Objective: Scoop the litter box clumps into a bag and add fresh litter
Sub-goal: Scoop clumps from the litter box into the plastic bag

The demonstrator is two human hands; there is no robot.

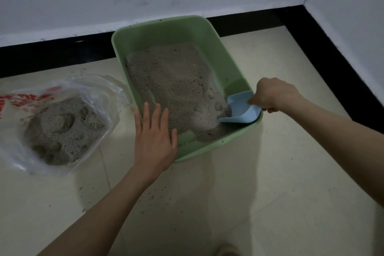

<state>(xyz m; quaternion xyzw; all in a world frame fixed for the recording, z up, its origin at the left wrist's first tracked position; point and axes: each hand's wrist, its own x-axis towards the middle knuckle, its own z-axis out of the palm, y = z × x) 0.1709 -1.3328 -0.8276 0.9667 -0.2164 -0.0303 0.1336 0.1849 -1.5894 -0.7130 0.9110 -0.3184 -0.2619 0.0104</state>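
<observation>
A green litter box (158,27) sits on the floor by the wall, holding grey litter (176,89) with bare patches near its front corners. My right hand (274,94) grips a light blue scoop (242,110) whose mouth rests in the litter at the box's near right corner. Over the box's near left corner lies my left hand (154,137), flat, with its fingers spread. A clear plastic bag (99,91) with red print lies open on the floor to the left, holding a heap of clumped litter (62,131).
The white wall with a black baseboard (52,56) runs behind the box and turns along the right side. Loose litter grains (151,195) are scattered on the cream floor tiles between my arms.
</observation>
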